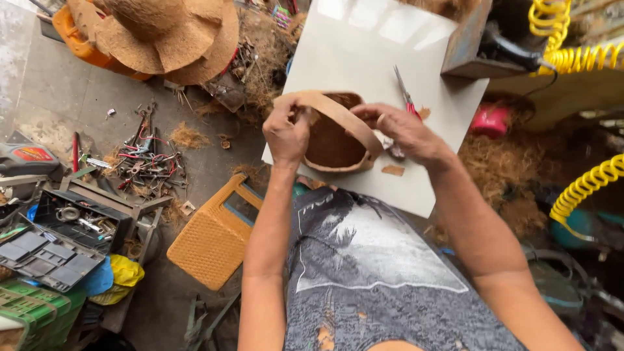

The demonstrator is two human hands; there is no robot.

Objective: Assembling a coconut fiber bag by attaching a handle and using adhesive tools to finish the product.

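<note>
A brown coconut-fibre pot (330,140) with a tan strip (344,117) around its rim rests on a white board (364,58). My left hand (286,133) grips the strip at the pot's left rim. At the right rim, my right hand (403,133) pinches the same strip. Red-handled scissors (405,97) lie on the board just beyond my right hand. A small tan scrap (392,170) lies near the pot.
Stacked fibre pots (162,32) sit at the upper left. Scattered hand tools (146,156) and an open toolbox (58,240) lie on the floor to the left. An orange stool (214,237) stands by my left arm. Yellow coiled hoses (578,58) hang at right.
</note>
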